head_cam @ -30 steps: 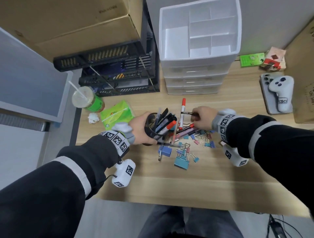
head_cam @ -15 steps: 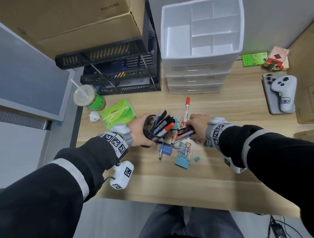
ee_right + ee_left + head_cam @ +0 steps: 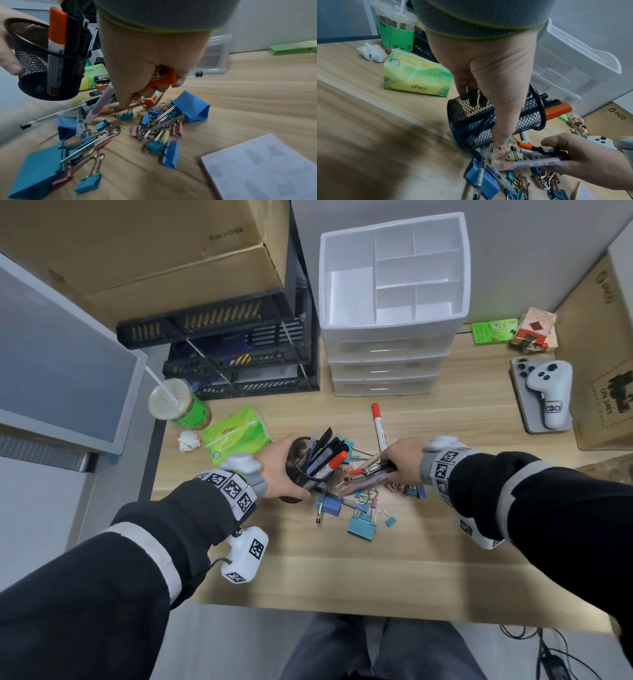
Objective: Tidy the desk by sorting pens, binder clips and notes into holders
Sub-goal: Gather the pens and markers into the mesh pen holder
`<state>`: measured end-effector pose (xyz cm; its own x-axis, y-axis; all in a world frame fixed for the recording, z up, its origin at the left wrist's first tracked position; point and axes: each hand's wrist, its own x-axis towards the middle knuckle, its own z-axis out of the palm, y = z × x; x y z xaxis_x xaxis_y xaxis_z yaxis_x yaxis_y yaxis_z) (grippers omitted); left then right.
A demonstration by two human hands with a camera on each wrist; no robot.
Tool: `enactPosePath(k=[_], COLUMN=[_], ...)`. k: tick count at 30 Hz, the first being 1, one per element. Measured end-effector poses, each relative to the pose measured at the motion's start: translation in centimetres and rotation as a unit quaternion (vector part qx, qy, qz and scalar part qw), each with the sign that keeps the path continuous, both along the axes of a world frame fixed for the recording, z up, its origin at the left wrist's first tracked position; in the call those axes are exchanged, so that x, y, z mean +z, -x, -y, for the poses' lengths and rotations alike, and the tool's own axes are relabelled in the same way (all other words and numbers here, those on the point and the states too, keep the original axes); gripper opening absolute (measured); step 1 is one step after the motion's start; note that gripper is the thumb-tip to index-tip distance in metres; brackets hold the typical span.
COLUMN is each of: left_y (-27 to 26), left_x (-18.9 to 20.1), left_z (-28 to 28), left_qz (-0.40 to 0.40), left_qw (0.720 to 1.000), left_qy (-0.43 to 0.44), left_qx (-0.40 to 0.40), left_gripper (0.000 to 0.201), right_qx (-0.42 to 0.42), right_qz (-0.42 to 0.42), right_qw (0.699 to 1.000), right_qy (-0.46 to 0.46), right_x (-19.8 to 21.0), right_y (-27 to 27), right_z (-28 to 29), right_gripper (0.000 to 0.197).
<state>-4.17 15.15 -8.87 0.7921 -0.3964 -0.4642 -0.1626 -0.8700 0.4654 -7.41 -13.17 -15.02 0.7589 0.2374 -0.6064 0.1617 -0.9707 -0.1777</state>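
Pens (image 3: 371,474) bunched in right hand (image 3: 404,455); left hand (image 3: 279,470) grips mesh holder (image 3: 494,119); right wrist alone shows notepad (image 3: 267,167).

The right hand (image 3: 147,65) hides most of its gripped pens (image 3: 163,79); the notepad (image 3: 267,166) is blurred and cut off at the frame's edge.

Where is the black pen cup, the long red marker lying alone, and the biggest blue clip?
Black pen cup (image 3: 471,121), left wrist view, on its mesh wall.
Long red marker (image 3: 379,429), head view, on its white barrel.
Biggest blue clip (image 3: 36,170), right wrist view, on its flat blue side.
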Motion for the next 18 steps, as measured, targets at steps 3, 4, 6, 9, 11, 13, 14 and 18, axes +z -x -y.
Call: enactPosePath(k=[3,4,6,9,11,13,14,18], left_y=[-0.1,-0.1,0.0,0.4,0.5,0.6,0.7,0.8], left_x=[0.4,0.4,0.3,0.1,0.1,0.1,0.1,0.2], left_z=[0.3,0.3,0.4,0.1,-0.2,-0.4,-0.4,-0.9], left_qz=[0.006,0.007,0.010,0.008,0.009,0.009,0.008,0.009], left_qw=[1.000,1.000,1.000,1.000,1.000,1.000,1.000,1.000], left_qy=[-0.004,-0.003,0.000,0.003,0.006,0.007,0.008,0.010], left_qx=[-0.002,0.000,0.004,0.002,0.004,0.003,0.002,0.005], left_gripper=[0.093,0.092,0.092,0.093,0.091,0.090,0.090,0.090], right_qx=[-0.006,-0.014,-0.031,-0.064,-0.074,-0.080,-0.075,-0.046], right_qz=[-0.010,-0.010,-0.003,0.007,0.007,0.016,0.020,0.034], right_qw=[1.000,0.999,0.999,0.998,0.997,0.996,0.996,0.998], right_qy=[0.024,0.028,0.026,-0.004,-0.014,-0.025,-0.031,-0.034], right_x=[0.5,0.5,0.4,0.0,-0.2,-0.7,-0.7,-1.2], right_y=[0.3,0.4,0.5,0.5,0.4,0.2,0.3,0.6], right_z=[0.4,0.5,0.7,1.0,1.0,0.9,0.7,-1.1], right_gripper=[0.027,0.022,0.015,0.013,0.017,0.021,0.023,0.029])
